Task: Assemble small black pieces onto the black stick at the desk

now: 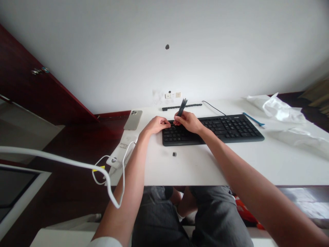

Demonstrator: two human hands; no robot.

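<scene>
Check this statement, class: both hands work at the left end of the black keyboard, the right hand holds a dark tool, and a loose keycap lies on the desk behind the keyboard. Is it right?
Not quite. The loose keycap lies in front of the keyboard, nearer the person, as the head view shows. Otherwise right: left hand and right hand work at its left end, the right holding the dark tool.
</scene>
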